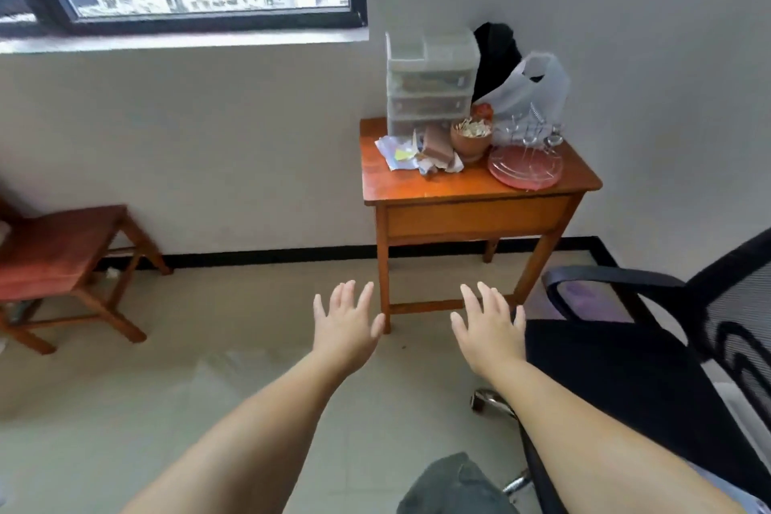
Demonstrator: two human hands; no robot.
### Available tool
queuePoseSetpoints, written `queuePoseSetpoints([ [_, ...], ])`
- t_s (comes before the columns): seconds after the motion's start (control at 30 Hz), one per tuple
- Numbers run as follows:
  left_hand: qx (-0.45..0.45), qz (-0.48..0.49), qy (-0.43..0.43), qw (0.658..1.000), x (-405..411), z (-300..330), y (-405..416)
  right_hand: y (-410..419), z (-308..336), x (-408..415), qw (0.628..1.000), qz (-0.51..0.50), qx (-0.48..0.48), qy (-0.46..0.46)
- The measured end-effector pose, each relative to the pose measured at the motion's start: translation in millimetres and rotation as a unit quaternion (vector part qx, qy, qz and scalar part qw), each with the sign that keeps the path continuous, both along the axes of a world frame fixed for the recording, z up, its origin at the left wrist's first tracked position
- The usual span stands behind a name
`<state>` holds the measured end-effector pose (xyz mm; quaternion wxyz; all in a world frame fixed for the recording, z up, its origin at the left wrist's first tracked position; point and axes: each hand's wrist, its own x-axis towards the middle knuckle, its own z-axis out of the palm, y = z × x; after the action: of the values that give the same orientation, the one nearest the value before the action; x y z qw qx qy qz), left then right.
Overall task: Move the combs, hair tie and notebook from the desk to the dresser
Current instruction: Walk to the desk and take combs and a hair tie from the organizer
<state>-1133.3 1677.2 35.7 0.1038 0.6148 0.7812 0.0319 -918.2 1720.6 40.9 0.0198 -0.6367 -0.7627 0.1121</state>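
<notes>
Two wooden pieces along wall: table with clutter, stool well left. Black chair at right. Both hands, left and right, held out empty, fingers spread; combs, tie, notebook nowhere identifiable.

My left hand and right hand are bare: no gloves, rings, watch or bands can be seen on either. Both forearms are uncovered from wrist to the bottom edge of the view, with no cuff in sight. Fingernails look short and unpainted, though blur limits certainty. At the bottom centre, my knee is covered in dark grey-green cloth, creased, with a rounded outline.
</notes>
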Motion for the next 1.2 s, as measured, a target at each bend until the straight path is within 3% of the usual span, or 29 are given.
queuePoseSetpoints([
  [0.17,0.041,-0.016,-0.007,0.999,-15.1,5.9,154.2,158.6,10.9,-33.0,0.999,0.000,0.025,0.025],
  [0.37,0.115,-0.011,-0.055,0.992,-40.9,55.1,322.7,327.1,39.3,-76.9,0.994,0.033,0.059,0.084],
  [0.47,0.153,0.003,-0.088,0.984,-56.2,79.5,390.7,396.0,51.6,-100.7,0.980,-0.006,0.001,0.200],
  [0.57,0.171,-0.010,-0.086,0.981,-79.9,101.7,455.9,457.1,65.0,-129.8,0.912,-0.092,-0.079,0.393],
  [0.7,0.196,0.012,-0.130,0.972,-110.1,122.7,528.1,521.7,78.9,-164.0,0.736,-0.233,-0.156,0.616],
  [0.8,0.200,-0.018,-0.159,0.967,-121.8,126.9,560.9,553.4,85.9,-178.5,0.613,-0.308,-0.191,0.702],
  [0.93,0.235,-0.032,-0.203,0.950,-126.8,121.6,577.1,567.5,89.5,-186.9,0.499,-0.357,-0.215,0.760],
  [1.0,0.250,-0.029,-0.215,0.944,-129.0,119.9,578.5,564.8,88.7,-188.1,0.478,-0.368,-0.215,0.768],
  [1.2,0.250,-0.047,-0.243,0.936,-130.0,118.9,575.9,522.9,77.2,-182.1,0.513,-0.386,-0.178,0.746],
])
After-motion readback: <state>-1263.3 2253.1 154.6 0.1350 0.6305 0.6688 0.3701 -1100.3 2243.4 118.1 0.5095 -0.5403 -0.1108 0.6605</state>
